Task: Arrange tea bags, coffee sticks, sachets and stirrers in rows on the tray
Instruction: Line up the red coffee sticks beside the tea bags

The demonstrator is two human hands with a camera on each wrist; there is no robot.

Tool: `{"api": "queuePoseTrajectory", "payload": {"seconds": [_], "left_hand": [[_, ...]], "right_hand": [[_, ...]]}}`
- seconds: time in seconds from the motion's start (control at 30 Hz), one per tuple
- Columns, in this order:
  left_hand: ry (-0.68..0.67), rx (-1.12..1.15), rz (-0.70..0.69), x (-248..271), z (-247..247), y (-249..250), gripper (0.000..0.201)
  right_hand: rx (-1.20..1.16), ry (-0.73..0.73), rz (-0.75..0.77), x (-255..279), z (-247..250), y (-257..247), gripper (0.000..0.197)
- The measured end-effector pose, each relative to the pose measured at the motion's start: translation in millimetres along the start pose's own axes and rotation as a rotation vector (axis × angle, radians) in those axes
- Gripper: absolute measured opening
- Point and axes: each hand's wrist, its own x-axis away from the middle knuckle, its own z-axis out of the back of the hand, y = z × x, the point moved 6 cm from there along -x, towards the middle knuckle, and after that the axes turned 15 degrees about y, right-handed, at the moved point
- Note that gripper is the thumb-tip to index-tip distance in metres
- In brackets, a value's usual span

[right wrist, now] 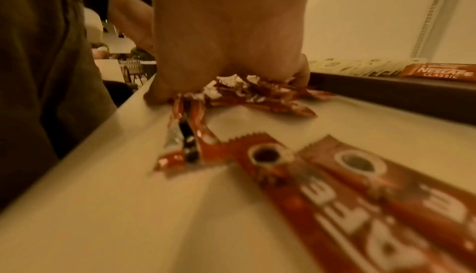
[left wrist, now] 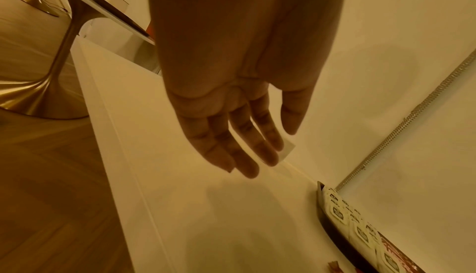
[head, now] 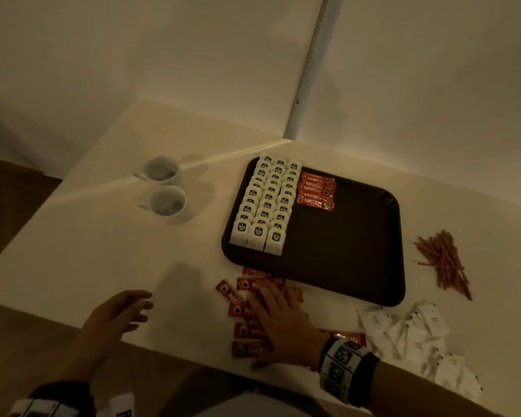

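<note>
Pressing the right hand [head: 278,319] flat, fingers spread and nearly straight, onto the loose red foil coffee sticks [head: 247,331] scattered just in front of the near edge of the dark brown rectangular plastic tray [head: 358,236]. Curling around none of them in the head view, with the fingertips reaching almost to the tray's rim. Bunching several of those sticks under the palm in the blurred right wrist view, with 2 more lying flat nearer the camera.

Holding the left hand [head: 115,314] open and empty above the white table [head: 103,236], well to the left of the tray's near corner, fingers relaxed and slightly apart, touching nothing.

Sitting already on the tray:
- filling its left part, the white paper tea bags with dark labels [head: 262,206], overlapping in 3 columns running from far edge to near edge;
- lying just right of those columns, at the tray's far end, a short stack of red coffee sticks [head: 315,189], set crosswise.

Leaving the tray's right half and near middle bare.

Lying off the tray:
- just beyond its right edge, a loose heap of thin brown wooden stirrers [head: 444,263];
- off its near right corner, a pile of white paper sachets [head: 415,338].

Standing well to the left of the tray's far corner, 2 white ceramic mugs [head: 163,171], side by side.
</note>
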Motion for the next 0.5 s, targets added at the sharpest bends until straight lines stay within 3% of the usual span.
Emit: {"api": "queuePoseTrajectory", "payload": {"seconds": [0.13, 0.23, 0.33, 0.5], "left_hand": [[0.002, -0.004, -0.012, 1, 3, -4, 0.017], [-0.002, -0.008, -0.007, 2, 4, -6, 0.017], [-0.006, 0.003, -0.012, 2, 5, -3, 0.018], [-0.019, -0.001, -0.036, 4, 5, -1, 0.018]], "right_hand": [[0.026, 0.045, 0.000, -9, -8, 5, 0.084], [0.011, 0.041, -0.020, -13, -9, 6, 0.081], [0.004, 0.081, -0.042, -18, -4, 4, 0.064], [-0.010, 0.159, 0.040, -22, 7, -4, 0.054]]}}
